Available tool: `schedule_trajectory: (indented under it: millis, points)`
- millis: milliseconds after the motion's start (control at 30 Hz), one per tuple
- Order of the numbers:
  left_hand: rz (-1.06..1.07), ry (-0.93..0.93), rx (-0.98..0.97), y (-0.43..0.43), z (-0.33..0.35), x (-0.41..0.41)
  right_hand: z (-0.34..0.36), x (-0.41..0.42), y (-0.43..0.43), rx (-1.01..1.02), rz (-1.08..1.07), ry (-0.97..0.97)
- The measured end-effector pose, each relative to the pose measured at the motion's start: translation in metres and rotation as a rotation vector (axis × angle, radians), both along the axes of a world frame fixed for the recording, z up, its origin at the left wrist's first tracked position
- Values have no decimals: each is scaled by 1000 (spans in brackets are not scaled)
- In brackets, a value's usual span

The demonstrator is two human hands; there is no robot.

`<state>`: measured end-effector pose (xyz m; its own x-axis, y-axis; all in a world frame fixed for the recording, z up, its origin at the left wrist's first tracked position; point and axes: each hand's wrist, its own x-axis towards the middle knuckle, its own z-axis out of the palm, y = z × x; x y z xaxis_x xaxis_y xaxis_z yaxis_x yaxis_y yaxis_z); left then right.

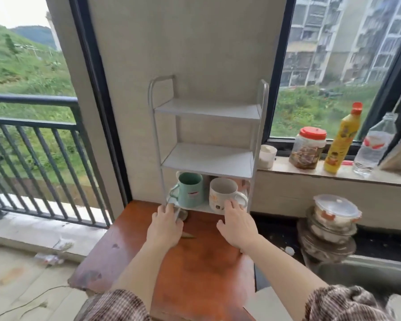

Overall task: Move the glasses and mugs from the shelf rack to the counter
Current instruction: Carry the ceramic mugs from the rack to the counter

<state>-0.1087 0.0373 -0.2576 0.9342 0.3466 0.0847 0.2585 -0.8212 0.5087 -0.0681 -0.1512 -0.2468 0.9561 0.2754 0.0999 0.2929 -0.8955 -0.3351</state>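
A grey three-tier shelf rack [208, 158] stands at the back of the reddish-brown counter [195, 262]. Its two upper shelves are bare. On the bottom shelf a green mug [190, 189] stands left of a white mug [221, 193] whose handle points right. My left hand [164, 228] is low in front of the rack's left leg and grips a clear glass [181, 215] just above the counter; the glass is blurred and partly hidden. My right hand [236, 225] reaches with spread, straight fingers, its fingertips at the white mug's lower front near the handle.
On the window ledge to the right are a small white cup [267, 156], a red-lidded jar [308, 148], a yellow bottle [342, 140] and a clear water bottle [373, 147]. Stacked lidded bowls [331, 225] stand lower right. A small greenish scrap [188, 237] lies on the counter.
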Motion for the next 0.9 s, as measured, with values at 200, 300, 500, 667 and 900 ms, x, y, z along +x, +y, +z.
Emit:
schedule_trajectory:
  millis: [200,300,500,667,900]
  points:
    - [-41,-156,-37,15,-6,44,-2,35,8,-29,-136,16]
    - [-81,-176,-45,18,-11,60,-2,53,7,-34,-174,67]
    - [-96,-176,-143,27,-19,77,0,74,9,-60,-235,136]
    - [-35,-97,-250,31,-13,90,7,76,11,-181,-263,72]
    - [12,-4,-482,30,-13,96,17,76,3,88,-390,228]
